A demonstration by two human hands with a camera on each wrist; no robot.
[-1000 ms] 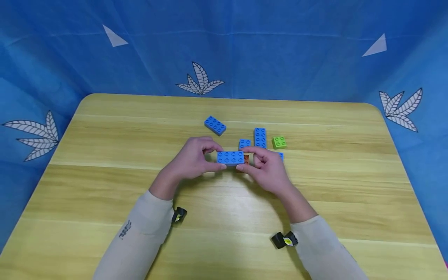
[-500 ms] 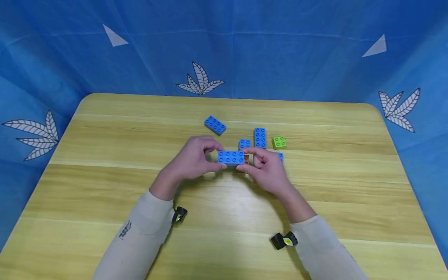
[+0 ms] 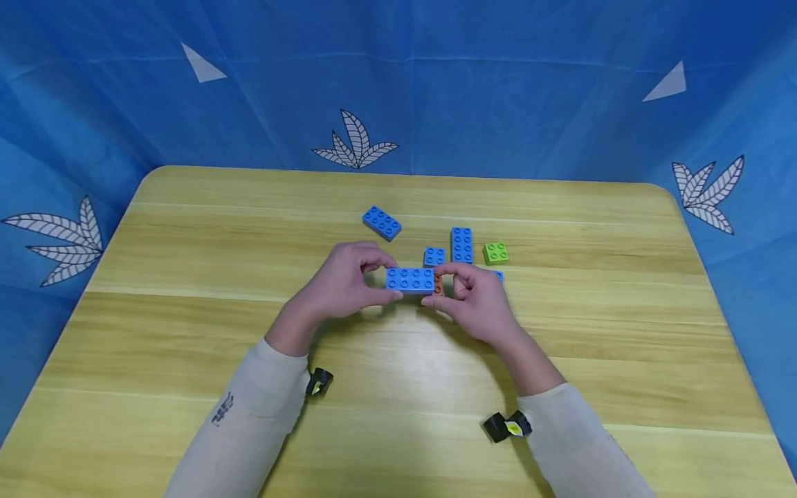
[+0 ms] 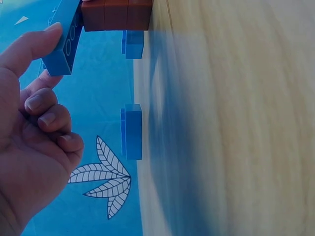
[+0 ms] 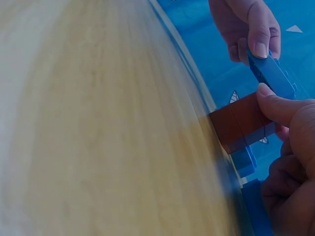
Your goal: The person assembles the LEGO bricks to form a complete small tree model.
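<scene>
A long blue toy brick (image 3: 410, 280) lies level with its studs up in the head view, close over a brown brick stack (image 3: 438, 284). My left hand (image 3: 349, 280) pinches its left end between thumb and forefinger. At the other end, my right hand (image 3: 476, 297) grips with thumb and forefinger where the blue brick meets the top of the stack. The left wrist view shows the brown stack (image 4: 116, 14) in layers, with the hollow underside of the blue brick (image 4: 69, 46) jutting out beside it. In the right wrist view, my right thumb overlaps the brown stack (image 5: 238, 120).
Behind the hands lie a slanted blue brick (image 3: 382, 223), a small blue brick (image 3: 434, 256), a long blue brick (image 3: 462, 245) and a green brick (image 3: 496, 253). Another blue brick (image 3: 499, 276) is mostly hidden by my right hand. A blue patterned cloth (image 3: 498, 104) hangs behind the wooden table (image 3: 398, 429).
Both hands stay nearly in place. Slightly more of the brown stack shows between my right thumb and forefinger.
</scene>
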